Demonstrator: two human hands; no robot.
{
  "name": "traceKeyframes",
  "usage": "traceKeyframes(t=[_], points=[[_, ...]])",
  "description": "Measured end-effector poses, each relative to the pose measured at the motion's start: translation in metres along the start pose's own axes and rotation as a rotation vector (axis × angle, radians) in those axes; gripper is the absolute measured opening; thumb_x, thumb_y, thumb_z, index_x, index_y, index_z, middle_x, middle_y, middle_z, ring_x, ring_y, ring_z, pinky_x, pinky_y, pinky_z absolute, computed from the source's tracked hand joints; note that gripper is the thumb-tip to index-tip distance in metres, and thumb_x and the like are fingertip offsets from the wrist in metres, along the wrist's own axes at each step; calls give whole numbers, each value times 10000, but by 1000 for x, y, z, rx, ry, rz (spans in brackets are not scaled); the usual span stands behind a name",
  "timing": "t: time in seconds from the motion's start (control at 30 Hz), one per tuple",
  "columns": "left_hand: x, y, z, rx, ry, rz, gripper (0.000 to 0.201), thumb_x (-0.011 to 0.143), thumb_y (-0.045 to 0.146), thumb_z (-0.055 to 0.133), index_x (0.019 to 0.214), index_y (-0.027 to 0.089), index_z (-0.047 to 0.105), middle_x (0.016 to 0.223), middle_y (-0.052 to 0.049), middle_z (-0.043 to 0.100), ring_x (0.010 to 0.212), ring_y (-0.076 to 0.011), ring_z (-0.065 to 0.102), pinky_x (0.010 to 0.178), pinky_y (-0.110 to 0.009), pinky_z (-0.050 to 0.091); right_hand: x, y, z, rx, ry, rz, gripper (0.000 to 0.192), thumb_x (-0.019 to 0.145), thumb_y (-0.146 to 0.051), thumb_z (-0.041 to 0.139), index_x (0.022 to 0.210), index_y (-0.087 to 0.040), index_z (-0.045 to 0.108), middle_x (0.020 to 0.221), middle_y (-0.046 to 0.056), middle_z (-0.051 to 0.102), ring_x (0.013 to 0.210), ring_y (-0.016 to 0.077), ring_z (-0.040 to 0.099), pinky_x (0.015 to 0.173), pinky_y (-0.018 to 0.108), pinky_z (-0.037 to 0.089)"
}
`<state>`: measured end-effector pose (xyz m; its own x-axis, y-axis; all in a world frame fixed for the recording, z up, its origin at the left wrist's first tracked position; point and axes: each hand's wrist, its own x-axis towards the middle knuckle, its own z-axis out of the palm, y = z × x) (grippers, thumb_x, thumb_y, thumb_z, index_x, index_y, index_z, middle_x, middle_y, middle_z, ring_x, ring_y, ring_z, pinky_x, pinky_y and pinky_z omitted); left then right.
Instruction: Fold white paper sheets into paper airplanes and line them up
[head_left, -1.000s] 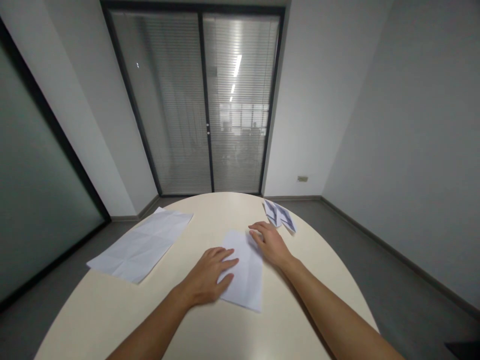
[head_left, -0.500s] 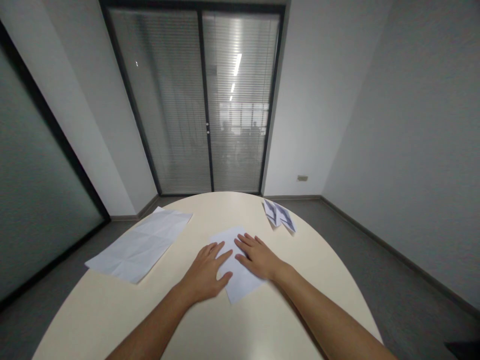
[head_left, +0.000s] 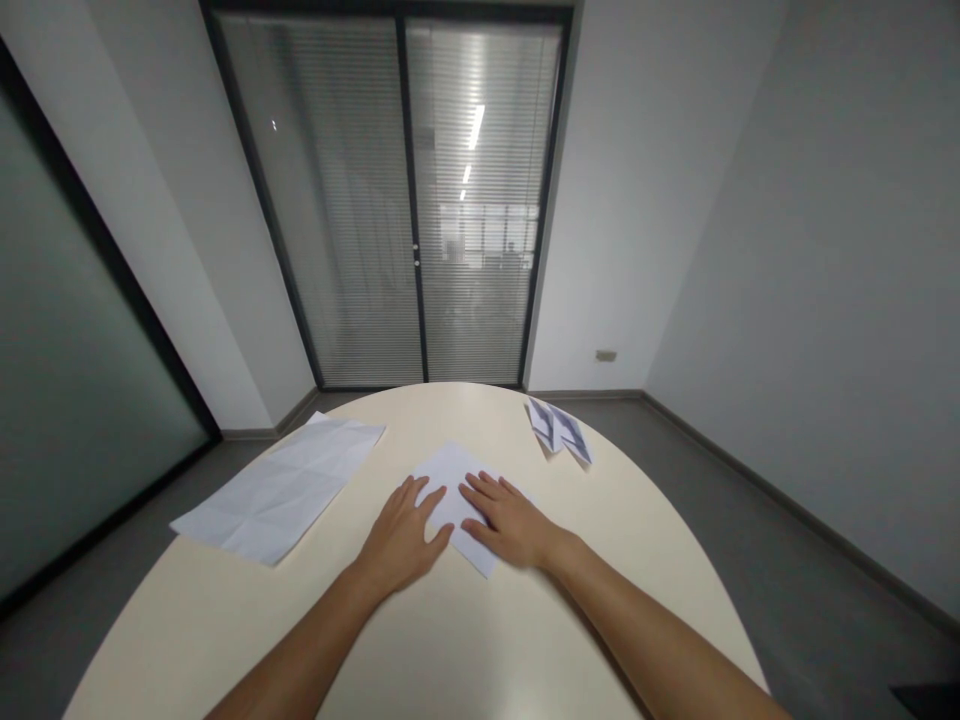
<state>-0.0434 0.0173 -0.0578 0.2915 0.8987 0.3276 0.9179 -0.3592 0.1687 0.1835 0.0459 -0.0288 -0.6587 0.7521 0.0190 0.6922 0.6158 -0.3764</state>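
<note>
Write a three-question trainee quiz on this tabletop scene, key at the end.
1. Fill in: The folded paper piece lies near the far ____ edge of the table; the large creased sheet lies on the opposite side.
2. Which paper is beneath the right hand? A) the folded paper piece; B) the large creased sheet; C) the smaller middle sheet.
3. True or false: The left hand is clenched in a fist.

Key: 1. right. 2. C. 3. False; it is spread open.

Paper, three pieces: one creased sheet (head_left: 281, 490), left; one smaller sheet (head_left: 451, 464), lower centre; one folded piece (head_left: 544, 425), right of centre. Hands (head_left: 397, 542) numbered two; tables (head_left: 420, 650) numbered one.
</note>
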Motion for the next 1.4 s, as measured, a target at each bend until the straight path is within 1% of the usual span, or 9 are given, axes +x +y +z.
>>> traceKeyframes(t=[0.1, 0.2, 0.33, 0.47, 0.6, 0.77, 0.97, 1.2, 1.4], points=[[0, -2, 4, -2, -37, -49, 548, 928, 494, 517, 1422, 256, 523, 1533, -118, 445, 1429, -350, 370, 1158, -536, 303, 2, 11, 0, -22, 22, 91, 689, 1004, -550, 363, 1561, -150, 296, 1622, 152, 229, 1507, 336, 161, 1210, 552, 149], [0, -2, 6, -4, -40, -89, 549, 936, 504, 498, 1425, 257, 521, 1537, -124, 442, 1433, -368, 360, 1163, -564, 268, 4, 18, -1, -81, 121, 152, 594, 1016, -445, 381, 1517, -126, 384, 1604, 168, 282, 1502, 341, 181, 1204, 573, 145], [0, -2, 6, -1, -13, -159, 539, 938, 504, 486, 1404, 239, 543, 1522, -151, 456, 1422, -389, 369, 1153, -602, 240, 5, 16, -2, -77, 226, 43, 480, 1019, -345, 387, 1453, -161, 478, 1573, 143, 371, 1492, 302, 239, 1204, 534, 197], [2, -3, 2, 45, 8, -224, 517, 931, 476, 494, 1372, 217, 572, 1497, -162, 485, 1393, -399, 398, 1136, -610, 248, 2, 8, -2, 12, 93, -141, 560, 1019, -468, 384, 1506, -193, 417, 1578, 133, 363, 1481, 301, 272, 1195, 515, 243], [3, -4, -3, 96, 31, -276, 469, 930, 444, 504, 1315, 202, 618, 1443, -158, 546, 1336, -391, 465, 1119, -607, 274, 0, 8, -2, 21, -18, -127, 763, 940, -622, 474, 1555, -198, 319, 1606, 148, 284, 1491, 343, 225, 1197, 561, 191], [7, -7, -3, 67, 50, -254, 429, 935, 404, 523, 1277, 175, 643, 1411, -150, 578, 1326, -352, 491, 1129, -563, 305, 0, 12, -2, 34, -34, -123, 934, 832, -704, 583, 1565, -206, 287, 1616, 152, 242, 1497, 358, 191, 1204, 557, 153], [8, -10, -3, -46, 18, -226, 385, 941, 348, 533, 1256, 164, 658, 1401, -120, 595, 1339, -281, 507, 1121, -427, 394, -1, 9, -9, 53, -6, -166, 787, 847, -628, 625, 1501, -234, 435, 1584, 144, 329, 1473, 364, 267, 1189, 563, 198], [7, -11, -1, -22, 40, -221, 379, 943, 348, 527, 1246, 167, 666, 1401, -119, 596, 1333, -291, 515, 1115, -443, 409, -2, 13, -17, 54, -3, -181, 697, 812, -570, 686, 1408, -231, 565, 1522, 122, 443, 1431, 349, 366, 1171, 513, 280], [8, -17, 3, -83, 67, -184, 317, 921, 295, 564, 1189, 178, 688, 1344, -98, 641, 1314, -284, 529, 1115, -451, 414, -4, 8, -22, 18, 48, -197, 371, 900, -411, 595, 1204, -231, 709, 1323, 82, 656, 1283, 281, 554, 1067, 402, 414]])
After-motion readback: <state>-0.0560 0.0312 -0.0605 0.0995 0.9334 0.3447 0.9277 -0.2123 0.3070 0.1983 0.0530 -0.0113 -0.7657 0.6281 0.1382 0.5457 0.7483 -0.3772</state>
